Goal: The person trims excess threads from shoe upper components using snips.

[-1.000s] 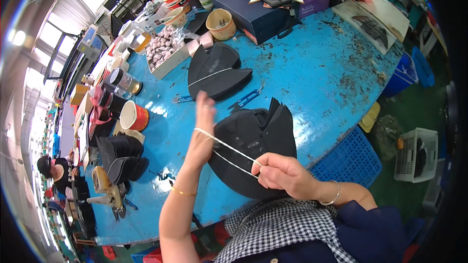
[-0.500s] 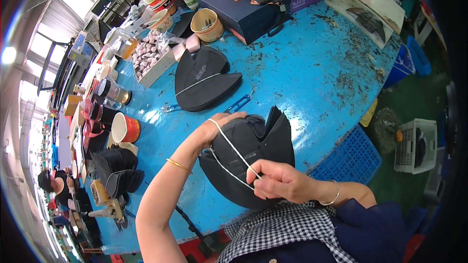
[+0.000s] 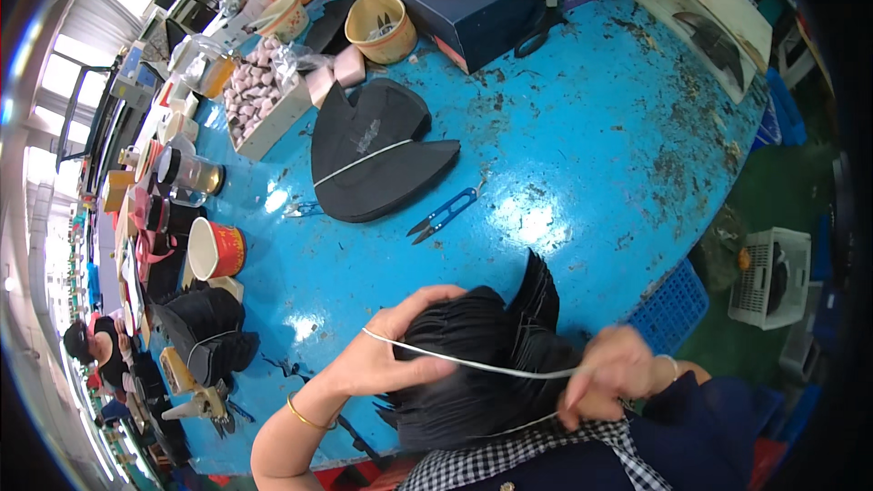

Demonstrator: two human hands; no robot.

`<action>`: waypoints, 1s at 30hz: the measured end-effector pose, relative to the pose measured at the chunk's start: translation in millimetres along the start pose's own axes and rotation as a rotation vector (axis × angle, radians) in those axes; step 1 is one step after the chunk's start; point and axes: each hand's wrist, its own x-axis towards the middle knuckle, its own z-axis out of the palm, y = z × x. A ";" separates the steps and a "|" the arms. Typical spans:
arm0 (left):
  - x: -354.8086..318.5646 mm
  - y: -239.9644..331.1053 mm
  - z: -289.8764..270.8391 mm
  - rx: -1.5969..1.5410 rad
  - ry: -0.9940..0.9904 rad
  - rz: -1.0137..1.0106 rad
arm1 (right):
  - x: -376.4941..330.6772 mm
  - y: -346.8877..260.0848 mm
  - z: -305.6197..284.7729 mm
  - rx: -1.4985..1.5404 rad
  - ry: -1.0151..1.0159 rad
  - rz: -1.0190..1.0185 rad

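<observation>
So, far left: a person in dark clothes (image 3: 91, 350) is seen at the rim, too small and warped to say much. Near them a bundle of black pieces (image 3: 205, 332) is tied with a white band, and a red paper cup (image 3: 218, 248) is stood just above it on the blue bench (image 3: 582, 127). A box of pinkish bits (image 3: 259, 100) is parked further back.

Mid-bench, another flat black stack (image 3: 373, 159) is wrapped by a white band, with blue snips (image 3: 444, 215) laid just to its right. A tan bowl (image 3: 382, 25) and a dark blue box (image 3: 464, 0) are set behind.

Down front, the black fabric stack (image 3: 473, 373) is held at the bench edge. The left hand (image 3: 386, 355) is pressed on its left side, grip closed around the white elastic cord (image 3: 473, 364). The cord is stretched across the stack to the right hand (image 3: 605, 373), grip also closed on it, though motion blur smears the fingers. The stack's lower part is hidden by a checked sleeve (image 3: 536, 459).

A white crate (image 3: 768, 277) sits on the floor, far right.
</observation>
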 end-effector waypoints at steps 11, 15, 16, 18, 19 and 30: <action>-11.3 -2.7 -5.3 0.125 -0.182 0.086 | -8.9 12.7 -60.8 0.237 0.813 0.247; -25.2 -10.2 -3.8 0.143 -0.057 0.080 | -39.6 18.2 -38.9 0.004 0.685 0.716; -26.9 -12.6 -7.3 0.310 0.032 0.095 | -35.3 8.6 -30.0 -0.148 0.589 0.605; -28.6 -4.2 -16.1 0.436 0.052 -0.028 | -31.3 1.2 -28.1 -0.597 0.456 0.453; -29.3 -14.8 -20.7 0.439 0.057 -0.022 | -30.8 4.7 -32.8 -0.604 0.452 0.450; -125.5 -61.4 81.3 -0.221 0.153 0.022 | -3.0 19.2 -4.9 -0.451 0.311 0.435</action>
